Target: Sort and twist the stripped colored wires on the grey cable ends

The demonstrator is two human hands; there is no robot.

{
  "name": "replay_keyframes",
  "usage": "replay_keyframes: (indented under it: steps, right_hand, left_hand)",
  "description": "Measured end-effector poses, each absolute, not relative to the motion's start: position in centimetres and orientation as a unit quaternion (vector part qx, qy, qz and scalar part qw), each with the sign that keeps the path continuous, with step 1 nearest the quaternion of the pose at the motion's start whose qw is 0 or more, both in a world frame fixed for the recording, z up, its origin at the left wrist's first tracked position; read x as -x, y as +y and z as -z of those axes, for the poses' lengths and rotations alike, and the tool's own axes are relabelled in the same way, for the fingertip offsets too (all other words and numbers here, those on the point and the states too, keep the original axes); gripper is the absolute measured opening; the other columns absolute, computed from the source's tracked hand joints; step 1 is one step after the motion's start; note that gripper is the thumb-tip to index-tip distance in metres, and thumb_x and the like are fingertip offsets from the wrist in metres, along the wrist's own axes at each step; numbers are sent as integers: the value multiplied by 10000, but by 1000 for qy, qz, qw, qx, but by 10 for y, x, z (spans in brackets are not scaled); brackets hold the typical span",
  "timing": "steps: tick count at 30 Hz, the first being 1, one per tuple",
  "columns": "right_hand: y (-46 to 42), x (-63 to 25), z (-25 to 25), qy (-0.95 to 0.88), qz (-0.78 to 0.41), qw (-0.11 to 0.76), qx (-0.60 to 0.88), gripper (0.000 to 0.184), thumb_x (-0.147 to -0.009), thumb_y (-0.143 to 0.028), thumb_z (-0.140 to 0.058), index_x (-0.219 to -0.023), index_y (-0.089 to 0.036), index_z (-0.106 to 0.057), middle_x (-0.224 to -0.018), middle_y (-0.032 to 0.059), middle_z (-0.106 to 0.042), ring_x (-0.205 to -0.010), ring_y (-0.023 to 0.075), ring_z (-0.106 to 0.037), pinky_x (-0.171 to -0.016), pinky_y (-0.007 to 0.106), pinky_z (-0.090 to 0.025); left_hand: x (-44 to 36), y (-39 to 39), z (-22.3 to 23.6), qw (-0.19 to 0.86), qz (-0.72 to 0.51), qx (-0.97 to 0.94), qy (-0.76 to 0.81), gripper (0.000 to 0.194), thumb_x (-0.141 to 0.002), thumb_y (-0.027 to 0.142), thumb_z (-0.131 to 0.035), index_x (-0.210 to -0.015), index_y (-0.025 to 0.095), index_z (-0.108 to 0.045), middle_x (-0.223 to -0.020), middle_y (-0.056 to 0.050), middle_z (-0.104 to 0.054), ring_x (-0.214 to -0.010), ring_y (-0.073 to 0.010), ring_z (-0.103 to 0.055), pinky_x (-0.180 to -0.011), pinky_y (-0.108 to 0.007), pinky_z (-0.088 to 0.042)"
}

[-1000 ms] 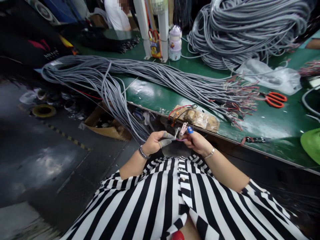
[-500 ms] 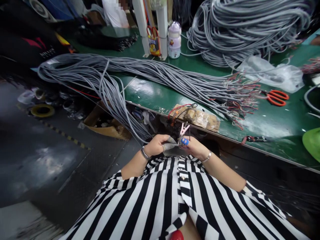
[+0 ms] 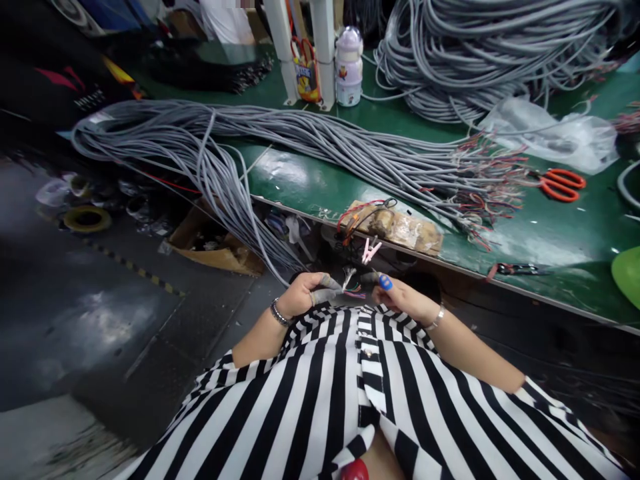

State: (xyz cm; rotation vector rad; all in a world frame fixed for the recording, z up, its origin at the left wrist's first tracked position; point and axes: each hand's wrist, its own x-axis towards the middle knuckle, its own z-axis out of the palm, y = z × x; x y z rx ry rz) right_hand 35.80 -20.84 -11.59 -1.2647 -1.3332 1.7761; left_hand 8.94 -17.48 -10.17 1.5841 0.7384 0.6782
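My left hand (image 3: 305, 292) and my right hand (image 3: 397, 296) are held close together in front of my striped shirt, just below the green bench's front edge (image 3: 450, 267). Both pinch the stripped end of a grey cable (image 3: 350, 285), whose thin coloured wires fan out between my fingertips. My left fingertips wear grey finger cots, and my right thumb has a blue nail. A pink clip (image 3: 370, 251) hangs from the bench edge just above my hands. A long bundle of grey cables (image 3: 320, 150) lies across the bench and droops over its left end.
A brown taped block with red and black wires (image 3: 395, 227) sits at the bench edge. Orange scissors (image 3: 563, 183) lie at the right, near a clear plastic bag (image 3: 555, 137). A big coil of grey cable (image 3: 480, 53) fills the back. A white bottle (image 3: 349, 67) stands beside a post. A cardboard box (image 3: 215, 247) sits on the floor.
My hands have dropped a little away from the pink clip, which now hangs free above them. The wire ends show spread between my fingers. The view has shifted slightly upward.
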Motion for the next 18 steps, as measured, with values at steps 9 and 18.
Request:
replay_keyframes:
  steps: [9, 18]
  right_hand:
    - [-221, -344, 102, -440, -791, 247, 345, 478, -862, -618, -507, -904, -146, -572, -573, -26, -559, -374, 30, -213, -340, 190, -114]
    - [-213, -340, 104, -381, -843, 233, 300, 500, -828, -467, -638, -1187, -131, -548, -565, -1, -651, -309, 32, -279, -310, 177, -108]
  left_hand:
    - [-95, -171, 113, 654, -283, -616, 335, 340, -717, 398, -771, -853, 90, -720, -757, -69, -702, -675, -129, -621, -657, -226, -513]
    - [-98, -169, 109, 661, -263, -615, 341, 367, -688, 421, -789, -824, 87, -720, -688, -43, -676, -580, -93, -565, -599, -205, -482]
